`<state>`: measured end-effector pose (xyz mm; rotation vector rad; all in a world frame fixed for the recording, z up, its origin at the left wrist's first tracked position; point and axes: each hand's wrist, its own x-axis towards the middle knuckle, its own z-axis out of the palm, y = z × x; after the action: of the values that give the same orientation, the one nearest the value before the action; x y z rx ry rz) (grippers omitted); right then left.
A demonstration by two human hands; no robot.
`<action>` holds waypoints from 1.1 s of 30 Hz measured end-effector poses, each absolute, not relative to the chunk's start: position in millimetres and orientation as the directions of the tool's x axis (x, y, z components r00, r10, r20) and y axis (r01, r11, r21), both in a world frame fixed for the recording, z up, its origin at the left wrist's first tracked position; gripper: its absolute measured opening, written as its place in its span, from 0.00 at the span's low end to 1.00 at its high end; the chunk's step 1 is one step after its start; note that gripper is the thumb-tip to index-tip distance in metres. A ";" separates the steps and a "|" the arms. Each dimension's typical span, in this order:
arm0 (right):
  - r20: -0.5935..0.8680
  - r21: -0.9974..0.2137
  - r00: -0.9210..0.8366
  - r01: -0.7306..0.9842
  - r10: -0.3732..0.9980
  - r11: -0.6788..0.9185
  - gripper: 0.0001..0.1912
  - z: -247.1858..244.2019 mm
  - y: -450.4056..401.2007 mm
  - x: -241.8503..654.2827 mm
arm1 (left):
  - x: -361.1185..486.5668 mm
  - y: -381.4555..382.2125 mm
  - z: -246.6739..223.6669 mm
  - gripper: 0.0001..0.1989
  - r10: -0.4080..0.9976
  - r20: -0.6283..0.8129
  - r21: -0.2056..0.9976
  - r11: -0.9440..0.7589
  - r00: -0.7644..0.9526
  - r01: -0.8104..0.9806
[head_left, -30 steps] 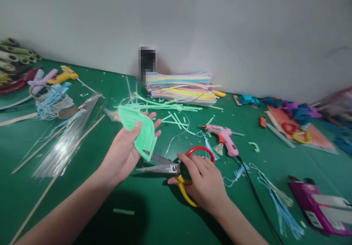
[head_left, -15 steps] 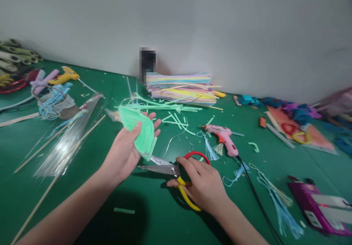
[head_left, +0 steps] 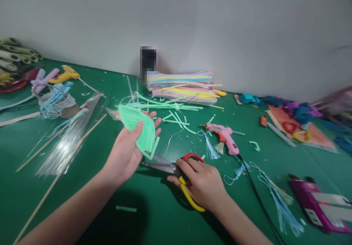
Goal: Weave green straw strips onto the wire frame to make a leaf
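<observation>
A light green, leaf-shaped piece (head_left: pixel 141 129) lies across the palm of my left hand (head_left: pixel 128 147), pinned there by the thumb, with the other fingers spread behind it. A narrow green strip (head_left: pixel 154 147) sticks out at its lower right edge. My right hand (head_left: pixel 202 180) grips scissors (head_left: pixel 167 167) with one red and one yellow handle. Their blades are parted and point left, the upper tip at the lower end of the green piece. A short green offcut (head_left: pixel 125 208) rests on the table below my left hand.
Behind my hands lie green strips (head_left: pixel 176 106) and a bundle of coloured stems (head_left: pixel 184 85). A pink glue gun (head_left: pixel 225 136) with a black cord, blue tassels (head_left: pixel 283 208) and a purple power strip (head_left: pixel 316 204) are at right. Left are thin sticks (head_left: pixel 46 192) and a small basket (head_left: pixel 68 105).
The scissor blades have come closer together, with the upper tip now at the green piece's lower edge. The narrow strip stands out further to the right of that piece.
</observation>
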<state>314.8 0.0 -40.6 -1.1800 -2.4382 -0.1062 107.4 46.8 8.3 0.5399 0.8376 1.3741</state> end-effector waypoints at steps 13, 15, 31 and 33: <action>0.379 -0.168 -0.548 0.752 0.746 0.638 0.15 -38.6 0.2 312.6 | 108.1 45.4 8.6 0.11 0.982 -0.187 0.764 0.131 -0.023 -0.631; 0.373 -0.165 -0.548 0.755 0.749 0.634 0.15 -39.3 -0.1 312.5 | 107.9 44.7 9.0 0.11 0.983 -0.183 0.765 0.130 -0.019 -0.630; 0.339 -0.113 -0.601 0.738 0.724 0.666 0.17 -32.3 7.1 313.6 | 107.3 44.3 9.1 0.12 0.987 -0.163 0.769 0.121 -0.009 -0.628; 0.331 -0.131 -0.603 0.733 0.726 0.668 0.17 -31.3 7.3 313.4 | 106.8 44.6 9.1 0.13 0.987 -0.162 0.772 0.121 -0.009 -0.624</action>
<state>313.4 7.3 -31.3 -1.1508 -2.5286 -0.0260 106.8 44.6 9.1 0.5729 0.8134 1.3885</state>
